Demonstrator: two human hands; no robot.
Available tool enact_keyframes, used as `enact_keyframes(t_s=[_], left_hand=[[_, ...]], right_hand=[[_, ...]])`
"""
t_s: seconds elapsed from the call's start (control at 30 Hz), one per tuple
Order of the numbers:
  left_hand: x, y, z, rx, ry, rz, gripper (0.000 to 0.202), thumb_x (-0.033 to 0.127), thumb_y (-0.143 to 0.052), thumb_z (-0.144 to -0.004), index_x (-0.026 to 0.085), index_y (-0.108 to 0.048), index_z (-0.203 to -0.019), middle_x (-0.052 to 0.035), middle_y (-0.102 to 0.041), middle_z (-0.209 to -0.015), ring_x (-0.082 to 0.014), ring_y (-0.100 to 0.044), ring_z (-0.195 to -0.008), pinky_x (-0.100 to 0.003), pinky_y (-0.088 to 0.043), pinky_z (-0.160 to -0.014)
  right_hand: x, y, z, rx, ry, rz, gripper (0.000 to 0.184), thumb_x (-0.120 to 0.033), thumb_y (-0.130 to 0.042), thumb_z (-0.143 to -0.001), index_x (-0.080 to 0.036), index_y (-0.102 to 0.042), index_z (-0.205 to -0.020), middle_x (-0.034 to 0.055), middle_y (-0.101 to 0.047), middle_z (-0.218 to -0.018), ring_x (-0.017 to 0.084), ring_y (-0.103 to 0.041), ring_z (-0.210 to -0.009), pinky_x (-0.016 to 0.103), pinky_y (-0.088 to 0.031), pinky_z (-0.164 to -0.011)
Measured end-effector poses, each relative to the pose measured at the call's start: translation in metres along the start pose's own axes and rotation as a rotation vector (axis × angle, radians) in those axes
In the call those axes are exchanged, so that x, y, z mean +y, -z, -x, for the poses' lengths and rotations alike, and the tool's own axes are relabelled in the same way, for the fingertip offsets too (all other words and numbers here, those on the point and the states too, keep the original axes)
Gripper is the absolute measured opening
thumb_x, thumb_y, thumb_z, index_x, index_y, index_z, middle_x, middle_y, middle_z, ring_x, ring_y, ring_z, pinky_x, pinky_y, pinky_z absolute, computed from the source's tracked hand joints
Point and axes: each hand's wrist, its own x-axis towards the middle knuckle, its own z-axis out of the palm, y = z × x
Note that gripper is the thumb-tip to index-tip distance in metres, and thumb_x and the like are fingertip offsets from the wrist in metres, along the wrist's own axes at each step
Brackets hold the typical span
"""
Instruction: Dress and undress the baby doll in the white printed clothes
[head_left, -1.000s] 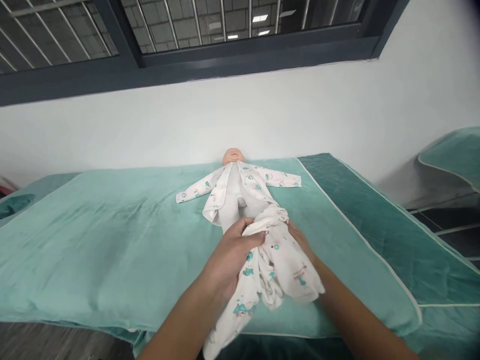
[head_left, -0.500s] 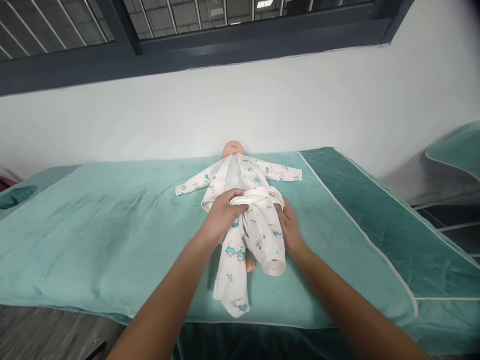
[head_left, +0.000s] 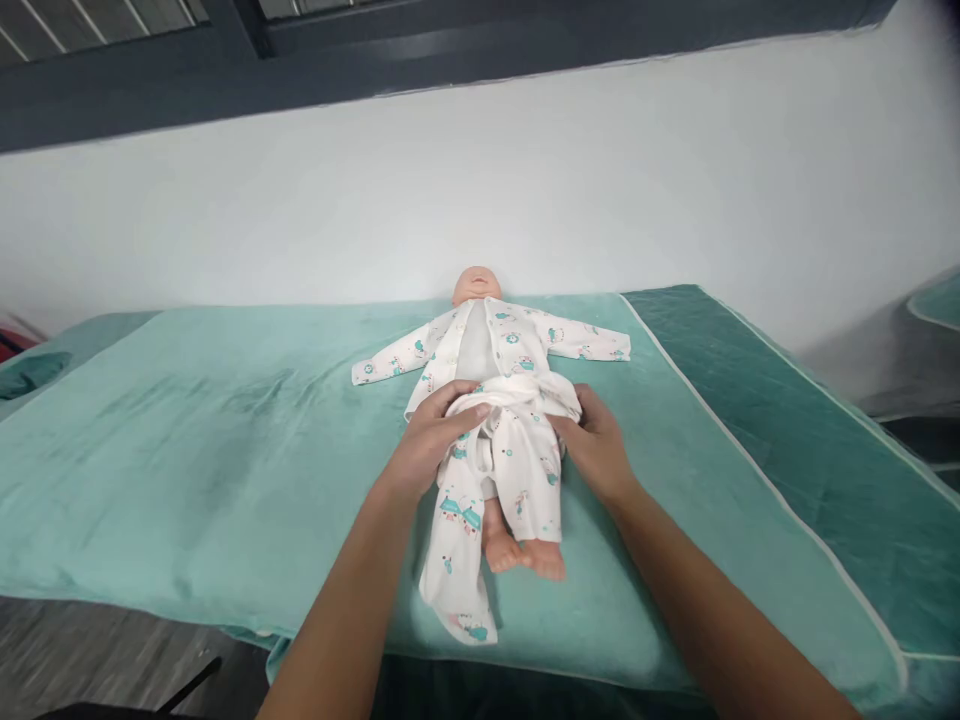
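Observation:
A baby doll (head_left: 477,285) lies on its back on the green bed cover, its head by the wall. It wears an open white printed jacket (head_left: 517,335) with the sleeves spread out. White printed pants (head_left: 529,470) lie over its lower body. My left hand (head_left: 439,430) grips the waistband on the left, thumb on top. On the right side, my right hand (head_left: 596,440) is closed on the same waistband. One doll foot (head_left: 544,560) sticks out of the right pant leg. The other foot (head_left: 501,550) is bare beside the left pant leg (head_left: 454,560), which hangs flat.
The light green cover (head_left: 247,450) spreads over the bed, with a darker green strip (head_left: 780,430) on the right. A white wall (head_left: 375,200) rises behind, below a dark window frame (head_left: 450,55). Grey floor (head_left: 97,650) shows at the lower left.
The right pant leg has moved up, and the doll's foot now shows below its cuff. More of the other foot is visible. The view has tilted down slightly.

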Motion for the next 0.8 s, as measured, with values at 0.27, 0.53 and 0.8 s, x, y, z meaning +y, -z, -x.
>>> enact_keyframes(t_s=[0.27, 0.53, 0.8], left_hand=[[-0.021, 0.011, 0.0, 0.016, -0.048, 0.252, 0.037, 0.036, -0.08, -0.067, 0.019, -0.065, -0.097, 0.0002, -0.064, -0.08, -0.0119, -0.056, -0.066, -0.022, -0.042, -0.062], [-0.03, 0.015, 0.002, 0.051, -0.131, 0.228, 0.032, 0.04, -0.077, -0.073, 0.019, -0.062, -0.092, 0.0014, -0.059, -0.076, -0.0107, -0.053, -0.065, -0.021, -0.038, -0.06], [-0.028, 0.008, 0.0, -0.011, -0.117, 0.123, 0.04, 0.043, -0.082, -0.066, 0.017, -0.061, -0.089, 0.0005, -0.058, -0.077, -0.0113, -0.051, -0.065, -0.022, -0.038, -0.059]], right_hand=[[-0.087, 0.007, -0.045, -0.718, 0.109, 0.187, 0.04, -0.049, -0.074, -0.074, -0.025, -0.065, -0.106, 0.0011, -0.067, -0.098, 0.02, -0.059, -0.086, 0.029, -0.044, -0.069], [-0.07, -0.032, -0.067, -0.96, -0.087, -0.105, 0.032, -0.05, -0.073, -0.075, -0.019, -0.072, -0.08, -0.0004, -0.065, -0.07, 0.015, -0.058, -0.064, 0.025, -0.041, -0.057], [-0.053, -0.033, -0.058, -0.656, -0.307, -0.561, 0.034, -0.047, -0.073, -0.073, -0.019, -0.059, -0.063, -0.0013, -0.059, -0.057, 0.012, -0.054, -0.052, 0.024, -0.045, -0.05]])
